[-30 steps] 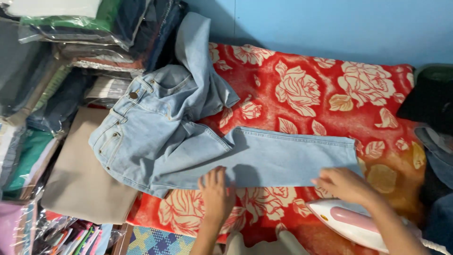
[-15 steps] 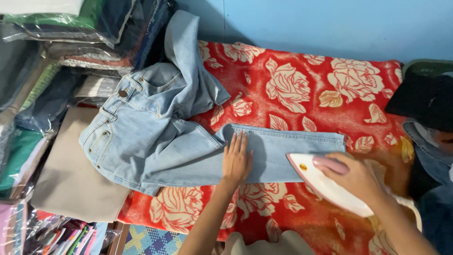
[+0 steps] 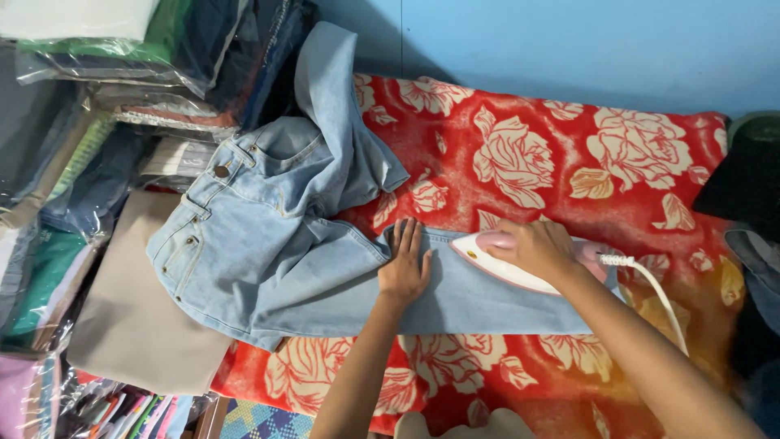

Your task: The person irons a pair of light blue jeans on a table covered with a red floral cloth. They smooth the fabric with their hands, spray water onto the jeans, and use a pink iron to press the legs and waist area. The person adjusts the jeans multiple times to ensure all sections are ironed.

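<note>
Light blue jeans (image 3: pixel 268 252) lie across a red blanket with cream roses (image 3: pixel 520 154). One leg stretches flat to the right, the other is folded up toward the wall. My left hand (image 3: pixel 404 264) presses flat on the stretched leg, fingers apart. My right hand (image 3: pixel 532 246) grips the handle of a white and pink clothes iron (image 3: pixel 508 268), which rests on the same leg just right of my left hand. The iron's white cord (image 3: pixel 654 293) trails off to the right.
Stacks of folded clothes in clear plastic bags (image 3: pixel 97 89) fill the left side. A beige folded cloth (image 3: pixel 134 325) lies under the jeans' waist. A blue wall (image 3: pixel 569 49) runs behind. Dark garments (image 3: pixel 743 179) sit at the right edge.
My right hand picked up the iron from the lower right and brought it left onto the jeans leg. My left hand slid up onto the leg and stayed pressed there.
</note>
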